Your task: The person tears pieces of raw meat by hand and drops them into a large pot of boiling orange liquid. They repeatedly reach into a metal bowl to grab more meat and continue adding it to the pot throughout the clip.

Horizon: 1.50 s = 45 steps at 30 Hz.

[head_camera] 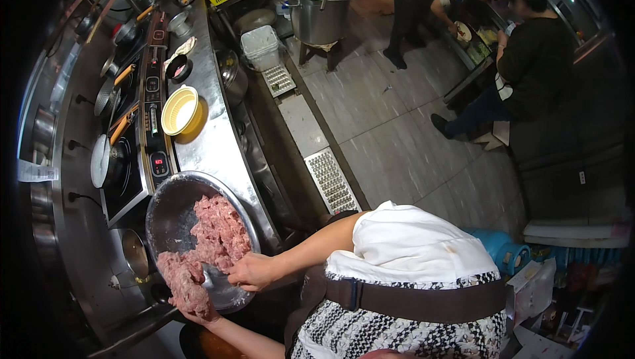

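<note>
A large metal bowl [171, 210] stands tilted at the counter's near end, with a mass of raw minced meat [218, 232] inside along one side. My left hand [201, 315] is under a big clump of the mince [183, 282] and holds it up at the bowl's lower left rim; the clump hides most of the fingers. My right hand [253, 272] lies over the bowl's right rim with its fingers curled beside the mince. Whether those fingers grip the rim, some meat or nothing cannot be told.
A yellow plastic basin [181, 111], a small black bowl [178, 68] and a cloth stand farther along the steel counter [218, 160]. Pans line the induction hobs at left. A large stockpot [320, 19] sits on a floor stand. Two people [533, 56] are at a counter, upper right.
</note>
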Motion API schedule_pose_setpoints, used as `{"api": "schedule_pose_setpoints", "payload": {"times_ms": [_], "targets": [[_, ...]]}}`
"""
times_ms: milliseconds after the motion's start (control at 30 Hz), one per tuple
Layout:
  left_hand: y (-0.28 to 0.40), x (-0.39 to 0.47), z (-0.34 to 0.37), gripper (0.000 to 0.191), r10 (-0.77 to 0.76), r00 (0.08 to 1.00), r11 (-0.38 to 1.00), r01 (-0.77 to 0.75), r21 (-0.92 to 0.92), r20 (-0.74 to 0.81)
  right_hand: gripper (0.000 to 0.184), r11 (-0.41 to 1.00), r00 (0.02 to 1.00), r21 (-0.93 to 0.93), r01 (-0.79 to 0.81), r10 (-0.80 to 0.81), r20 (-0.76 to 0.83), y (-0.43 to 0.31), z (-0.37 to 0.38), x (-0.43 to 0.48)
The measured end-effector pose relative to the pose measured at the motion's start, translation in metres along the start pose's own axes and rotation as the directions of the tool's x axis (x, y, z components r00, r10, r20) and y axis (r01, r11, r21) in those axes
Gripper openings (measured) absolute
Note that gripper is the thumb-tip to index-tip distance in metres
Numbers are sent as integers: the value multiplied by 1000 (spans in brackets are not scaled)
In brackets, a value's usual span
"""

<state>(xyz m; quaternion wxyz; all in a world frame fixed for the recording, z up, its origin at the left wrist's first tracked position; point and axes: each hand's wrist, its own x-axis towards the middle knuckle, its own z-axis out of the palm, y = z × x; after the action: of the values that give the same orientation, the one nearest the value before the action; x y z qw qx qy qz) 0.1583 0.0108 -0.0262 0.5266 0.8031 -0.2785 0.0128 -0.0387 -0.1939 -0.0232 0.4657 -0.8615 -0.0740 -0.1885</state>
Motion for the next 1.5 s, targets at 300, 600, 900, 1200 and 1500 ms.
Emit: {"api": "schedule_pose_setpoints", "payload": {"times_ms": [300,600,900,1200,1500], "targets": [[34,-41,40,57,686,727,422,-345,839,-46,66,852,927,503,-148,297,-229,30,-19,39],[78,-42,65,65,131,961,886,-3,464,-243,73,414,961,867,-277,112,254,31,-58,52],[88,-43,67,70,-352,800,-65,497,-865,486,36,846,956,526,-85,217,-195,27,-82,49],[71,-39,65,63,24,846,-284,516,-808,532,23,829,923,545,-124,298,-243,46,-86,63],[101,-53,56,25,-598,788,65,231,-971,147,33,911,967,380,-160,222,-125,73,-98,54]]}}
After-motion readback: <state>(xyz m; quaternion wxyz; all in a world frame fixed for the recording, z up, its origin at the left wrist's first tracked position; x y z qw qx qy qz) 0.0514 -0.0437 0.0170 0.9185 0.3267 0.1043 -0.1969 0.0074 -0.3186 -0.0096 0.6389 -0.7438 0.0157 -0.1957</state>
